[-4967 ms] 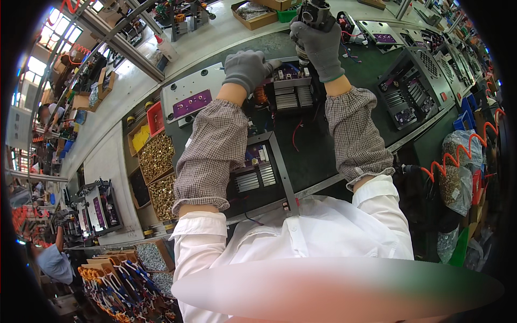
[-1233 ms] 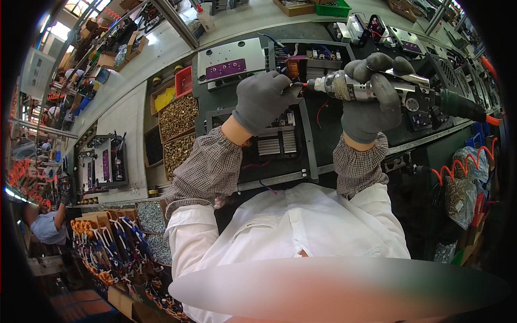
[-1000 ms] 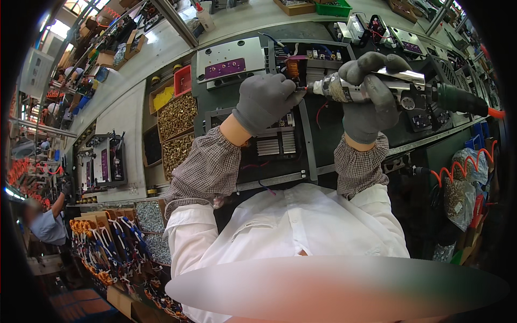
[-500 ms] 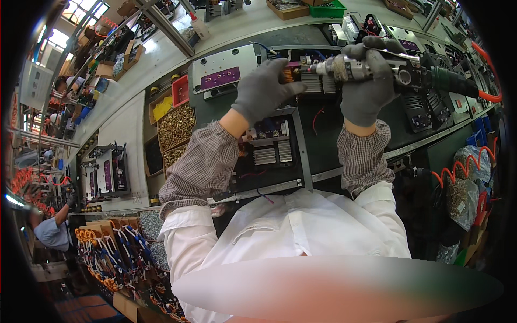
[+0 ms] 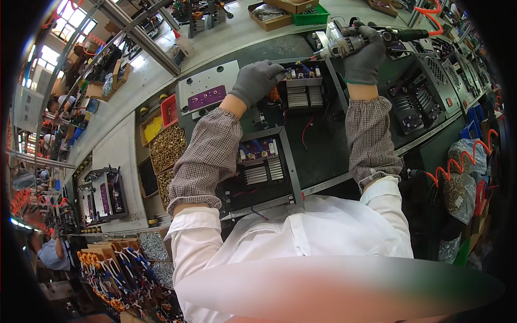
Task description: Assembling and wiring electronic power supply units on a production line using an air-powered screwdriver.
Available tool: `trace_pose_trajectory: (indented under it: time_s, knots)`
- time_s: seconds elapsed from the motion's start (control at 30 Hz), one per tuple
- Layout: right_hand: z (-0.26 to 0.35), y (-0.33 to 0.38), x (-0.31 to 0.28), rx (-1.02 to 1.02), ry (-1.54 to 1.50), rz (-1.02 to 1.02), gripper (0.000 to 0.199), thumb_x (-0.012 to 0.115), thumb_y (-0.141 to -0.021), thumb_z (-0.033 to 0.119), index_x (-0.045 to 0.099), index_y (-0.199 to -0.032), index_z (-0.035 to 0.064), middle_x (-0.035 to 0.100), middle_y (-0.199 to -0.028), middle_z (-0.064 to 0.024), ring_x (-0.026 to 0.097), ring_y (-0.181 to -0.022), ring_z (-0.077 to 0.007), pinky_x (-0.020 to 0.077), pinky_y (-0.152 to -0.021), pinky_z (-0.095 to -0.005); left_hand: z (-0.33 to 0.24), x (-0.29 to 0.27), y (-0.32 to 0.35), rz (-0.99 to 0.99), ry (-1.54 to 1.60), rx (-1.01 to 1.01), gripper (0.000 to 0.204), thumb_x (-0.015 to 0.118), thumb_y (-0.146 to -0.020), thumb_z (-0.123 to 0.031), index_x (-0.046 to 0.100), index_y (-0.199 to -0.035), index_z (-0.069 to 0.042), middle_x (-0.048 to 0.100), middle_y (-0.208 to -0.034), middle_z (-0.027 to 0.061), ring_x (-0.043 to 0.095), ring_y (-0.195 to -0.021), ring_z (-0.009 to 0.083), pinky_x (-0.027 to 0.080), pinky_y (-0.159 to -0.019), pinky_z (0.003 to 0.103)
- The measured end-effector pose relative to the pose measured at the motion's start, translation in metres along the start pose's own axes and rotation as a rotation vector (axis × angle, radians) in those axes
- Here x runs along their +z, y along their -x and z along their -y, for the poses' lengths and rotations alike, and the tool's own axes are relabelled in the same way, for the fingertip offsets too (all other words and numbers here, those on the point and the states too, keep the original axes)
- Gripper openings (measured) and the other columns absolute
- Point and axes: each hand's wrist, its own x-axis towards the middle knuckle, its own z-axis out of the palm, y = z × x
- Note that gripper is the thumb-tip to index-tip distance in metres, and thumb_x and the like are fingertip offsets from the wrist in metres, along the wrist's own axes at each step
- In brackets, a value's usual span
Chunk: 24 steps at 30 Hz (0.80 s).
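My right hand [image 5: 366, 58], in a grey glove, is closed around a pneumatic screwdriver [image 5: 342, 47] held nearly level. Its tip points left, over the far edge of an open metal unit [image 5: 304, 92] with silver heatsink fins and purple circuit boards. My left hand [image 5: 257, 82], also gloved, is at that unit's far left corner. Its fingers are curled together, and whatever they hold is hidden. Left of it lies a silver plate with a purple board [image 5: 207, 98]. A second open unit [image 5: 262, 161] stands nearer to me, beside my left sleeve.
Left of the units are a box of brass-coloured fittings [image 5: 168, 148], a red bin [image 5: 169, 110] and yellow pieces [image 5: 153, 129]. Another unit [image 5: 417, 105] stands at the right. A red coiled hose [image 5: 458, 161] hangs at the right edge. Wire bundles [image 5: 121, 274] stand at lower left.
My right hand has carried the screwdriver up and away, and its tip has left the unit's inside. My left hand's fingers, spread before, are now drawn together. The view has shifted slightly.
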Motion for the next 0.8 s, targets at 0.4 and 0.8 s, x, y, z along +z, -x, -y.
trace_pose_trajectory:
  time_s: [0.4,0.8]
  knots:
    - [-0.030,-0.008,-0.006,0.260,-0.002,0.119,0.015,0.057,-0.078,0.007,0.061,-0.088,-0.0030,0.061,-0.073,-0.0108,0.064,-0.067,-0.0221,0.0579,-0.064,-0.0350,0.002,0.006,-0.013,-0.073,-0.157,0.049,0.017,0.066,-0.084,-0.028,0.068,-0.085,-0.011,0.063,-0.080,0.0059,0.065,-0.074,0.0266,0.052,-0.066,0.038]
    - [-0.030,0.031,0.016,-0.091,0.392,0.390,0.012,0.065,-0.076,-0.001,0.062,-0.087,-0.0019,0.064,-0.071,-0.0120,0.060,-0.057,-0.0148,0.0506,-0.047,-0.0284,0.009,0.021,-0.028,-0.048,-0.205,0.093,0.022,0.068,-0.082,-0.035,0.067,-0.085,-0.014,0.062,-0.077,0.0045,0.065,-0.073,0.0230,0.051,-0.064,0.037]
